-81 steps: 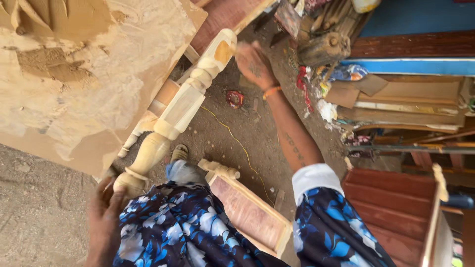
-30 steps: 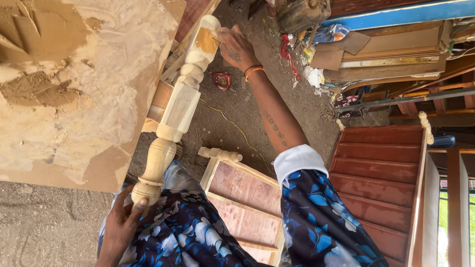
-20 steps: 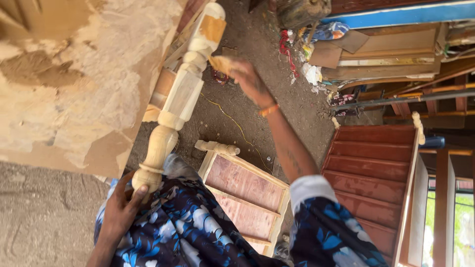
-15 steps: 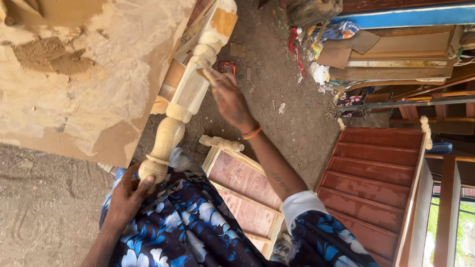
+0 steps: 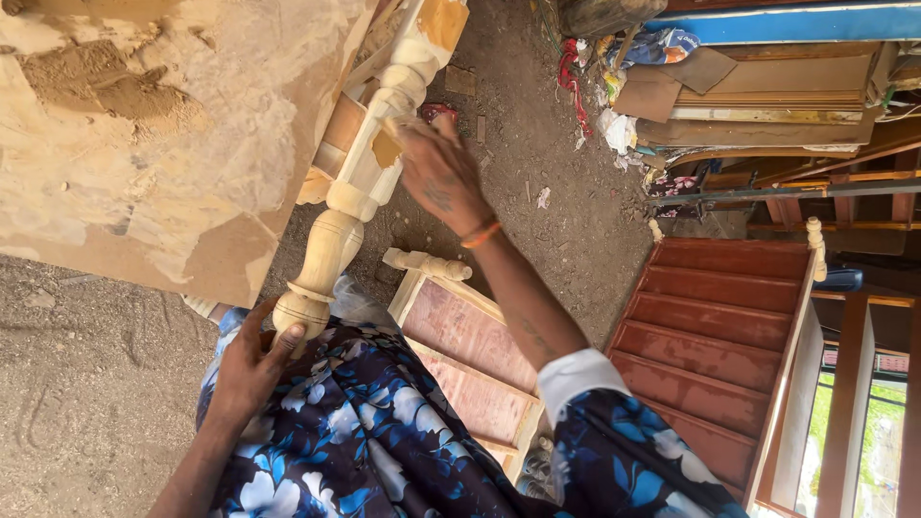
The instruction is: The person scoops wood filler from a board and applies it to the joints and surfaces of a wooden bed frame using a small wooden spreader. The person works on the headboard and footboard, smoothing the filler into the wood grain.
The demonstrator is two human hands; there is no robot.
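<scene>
A person in a blue floral garment (image 5: 384,441) steadied a pale turned wooden leg (image 5: 357,192) that ran diagonally from lower left of centre up to the top edge of the frame. The left hand (image 5: 247,369), low and left of centre, curled its fingers around the leg's rounded bottom knob, thumb and forefinger closed on it. The right hand (image 5: 439,177), just above centre, lay against the squared middle block of the leg beside a tan patch of filler (image 5: 387,149); its fingers were bent and close together, and whether they pinched anything could not be told. An orange band (image 5: 480,234) circled that wrist.

A large board smeared with tan filler (image 5: 153,134) filled the upper left, its edge touching the leg. Below the right forearm, at centre, stood a reddish panelled frame with a turned post (image 5: 470,355). A red-brown slatted headboard (image 5: 720,345) stood at right. Stacked boards and planks (image 5: 767,86) crowded the upper right, with scraps of cloth and litter (image 5: 595,86) on the dirt floor (image 5: 86,384) near them.
</scene>
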